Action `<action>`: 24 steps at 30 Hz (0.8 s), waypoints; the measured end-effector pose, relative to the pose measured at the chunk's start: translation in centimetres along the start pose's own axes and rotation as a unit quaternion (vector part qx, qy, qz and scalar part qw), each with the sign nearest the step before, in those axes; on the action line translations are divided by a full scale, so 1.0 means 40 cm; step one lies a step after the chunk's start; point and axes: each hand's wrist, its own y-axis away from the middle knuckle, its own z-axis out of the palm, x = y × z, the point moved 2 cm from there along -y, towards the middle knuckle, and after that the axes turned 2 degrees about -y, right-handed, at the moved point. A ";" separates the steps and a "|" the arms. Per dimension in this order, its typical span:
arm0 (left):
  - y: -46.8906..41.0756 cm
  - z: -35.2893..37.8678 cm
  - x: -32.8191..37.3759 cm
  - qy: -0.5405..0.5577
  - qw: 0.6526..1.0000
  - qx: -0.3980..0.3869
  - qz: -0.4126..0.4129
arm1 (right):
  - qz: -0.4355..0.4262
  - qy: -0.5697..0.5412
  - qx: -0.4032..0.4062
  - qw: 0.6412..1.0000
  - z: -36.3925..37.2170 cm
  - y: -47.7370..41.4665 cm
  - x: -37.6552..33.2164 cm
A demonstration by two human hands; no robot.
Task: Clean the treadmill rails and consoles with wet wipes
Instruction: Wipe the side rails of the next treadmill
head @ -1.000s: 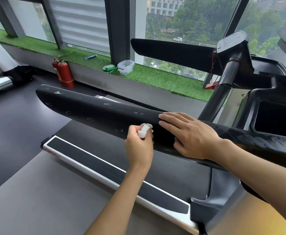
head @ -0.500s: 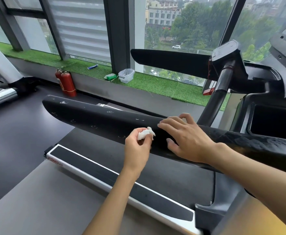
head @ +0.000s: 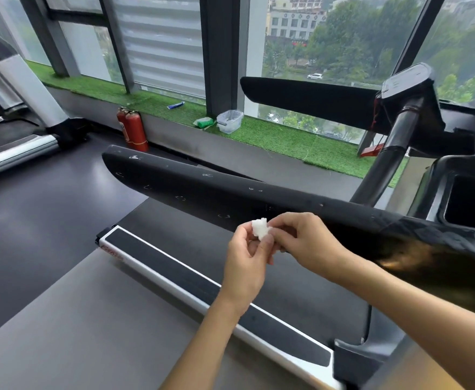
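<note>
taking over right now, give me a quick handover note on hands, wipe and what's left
Hands: the left hand pinches the wipe, a small white wad, from below; the right hand pinches the same wipe with its fingertips.
Where: the wipe is held in front of the near handrail, about midway along it.
Done: the rail's end toward the console looks glossy, perhaps wet.
Left: white marks show on the rail's free end; the far handrail and console are not being wiped.

The right hand (head: 303, 240) is off the near rail (head: 191, 187) now and pinches the little wet wipe (head: 261, 228) together with the left hand (head: 247, 257), both held just below the rail.
</note>
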 end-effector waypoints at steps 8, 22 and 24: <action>-0.069 -0.004 -0.008 -0.149 0.973 0.166 0.054 | -0.125 0.279 0.074 0.949 -0.089 -0.065 0.026; -0.115 0.048 -0.043 -0.285 0.927 0.164 0.181 | -0.131 0.365 0.016 0.922 -0.082 -0.095 0.053; -0.115 0.045 -0.051 -0.256 0.937 0.179 0.153 | -0.139 0.384 0.011 0.913 -0.078 -0.108 0.046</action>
